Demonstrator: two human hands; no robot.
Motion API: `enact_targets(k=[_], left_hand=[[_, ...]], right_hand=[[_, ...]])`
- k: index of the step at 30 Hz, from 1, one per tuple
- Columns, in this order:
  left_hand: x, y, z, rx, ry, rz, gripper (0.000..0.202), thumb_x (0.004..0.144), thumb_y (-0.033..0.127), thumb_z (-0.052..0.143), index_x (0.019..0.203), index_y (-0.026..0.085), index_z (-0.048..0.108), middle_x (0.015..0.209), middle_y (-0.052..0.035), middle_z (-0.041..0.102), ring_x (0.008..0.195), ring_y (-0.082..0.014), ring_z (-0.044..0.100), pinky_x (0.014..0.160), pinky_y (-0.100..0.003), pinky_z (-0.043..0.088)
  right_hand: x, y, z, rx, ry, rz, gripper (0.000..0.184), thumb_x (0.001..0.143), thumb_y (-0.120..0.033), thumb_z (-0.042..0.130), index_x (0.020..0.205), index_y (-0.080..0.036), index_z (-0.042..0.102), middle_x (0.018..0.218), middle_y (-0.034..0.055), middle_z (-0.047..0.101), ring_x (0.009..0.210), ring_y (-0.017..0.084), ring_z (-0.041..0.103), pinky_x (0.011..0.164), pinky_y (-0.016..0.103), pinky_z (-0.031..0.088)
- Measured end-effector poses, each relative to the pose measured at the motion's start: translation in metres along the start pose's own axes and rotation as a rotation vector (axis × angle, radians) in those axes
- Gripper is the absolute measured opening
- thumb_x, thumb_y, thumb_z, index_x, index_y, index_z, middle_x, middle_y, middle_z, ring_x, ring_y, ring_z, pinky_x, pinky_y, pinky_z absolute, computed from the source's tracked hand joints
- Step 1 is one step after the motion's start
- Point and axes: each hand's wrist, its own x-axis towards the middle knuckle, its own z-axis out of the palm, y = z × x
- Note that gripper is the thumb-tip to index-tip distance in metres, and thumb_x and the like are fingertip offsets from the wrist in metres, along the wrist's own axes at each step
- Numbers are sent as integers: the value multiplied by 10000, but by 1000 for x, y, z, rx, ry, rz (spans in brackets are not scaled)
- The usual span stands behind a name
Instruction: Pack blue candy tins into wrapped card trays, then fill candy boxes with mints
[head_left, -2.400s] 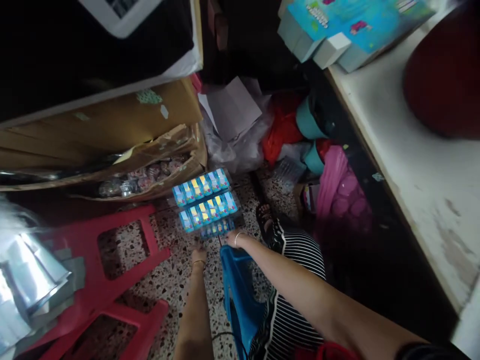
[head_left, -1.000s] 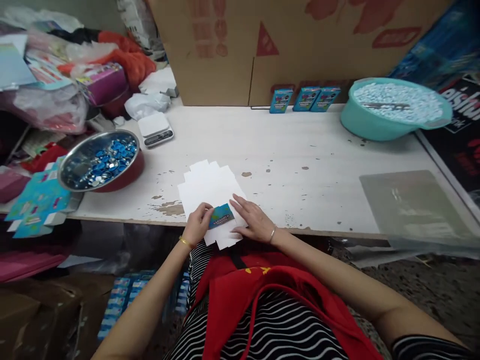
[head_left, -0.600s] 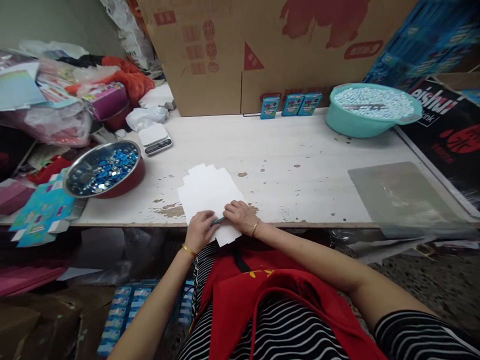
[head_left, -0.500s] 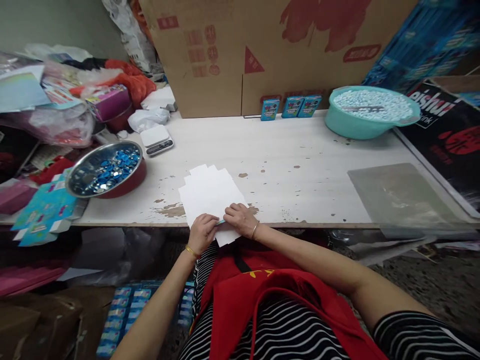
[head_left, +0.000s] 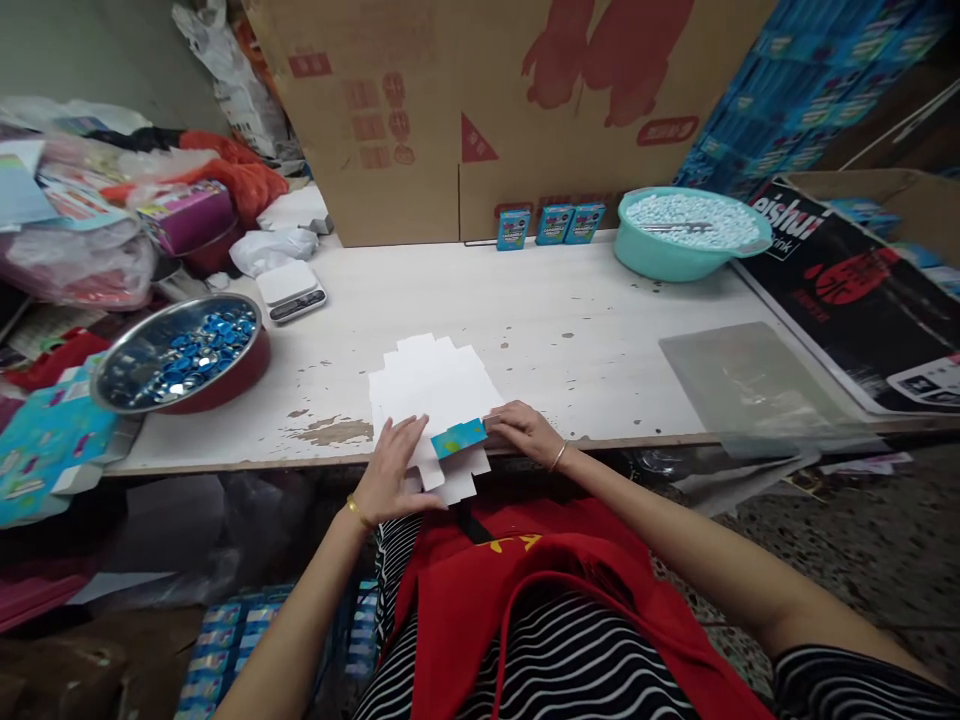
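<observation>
A flat white carton blank (head_left: 435, 380) with stepped edges lies at the table's front edge, its lower part overhanging. One strip of it is folded up and shows a blue printed side (head_left: 460, 438) with green marks. My left hand (head_left: 388, 472) lies on the blank's left side, fingers stretched and thumb spread apart. At the right end of the blue strip, my right hand (head_left: 531, 437) has its fingers pressed together on the cardboard. Its thumb is partly hidden.
A steel bowl (head_left: 105, 385) of blue metallic pieces and a small white scale (head_left: 292, 291) are left. Three small blue boxes (head_left: 513, 229) stand by a big carton (head_left: 397, 200). A turquoise basin (head_left: 660, 258) of pale pellets and a plastic sheet (head_left: 750, 385) are right.
The strip has been folded up, so its blue side now shows. My left hand has opened and spread; my right hand has moved right along the strip. The view has shifted right.
</observation>
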Motion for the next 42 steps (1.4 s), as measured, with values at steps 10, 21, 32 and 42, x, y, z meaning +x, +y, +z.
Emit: enact_targets(k=[10,21,32,42], left_hand=[[0,-7,27,-146,157,-203,208,907,282,450,957,228,645,1038,-50,705,1111,-199,591,1094,-516,288],[41,6,29,-96,85,-356,197,885,318,455,783,208,583,879,-33,665,924,-201,586,927,-422,415],[121,32,28,308,-421,3,217,878,242,455,719,229,602,798,-51,632,795,-208,543,560,-277,368],[140,43,39,316,-373,-77,175,878,266,484,792,234,634,749,-34,655,710,-188,581,566,-265,359]], right_hand=[[-19,-13,-6,-80,37,132,269,957,-283,424,917,-218,682,1006,53,697,946,195,583,842,386,477],[-30,-23,-18,-214,181,271,255,957,-276,412,1045,-242,649,1050,46,674,963,189,624,844,366,528],[-15,13,-26,-441,79,-43,342,969,-176,320,1184,-156,585,811,71,567,738,172,553,724,305,515],[-33,23,-39,-360,-161,-214,662,746,-40,445,1398,-97,343,1349,206,441,1180,263,485,920,447,482]])
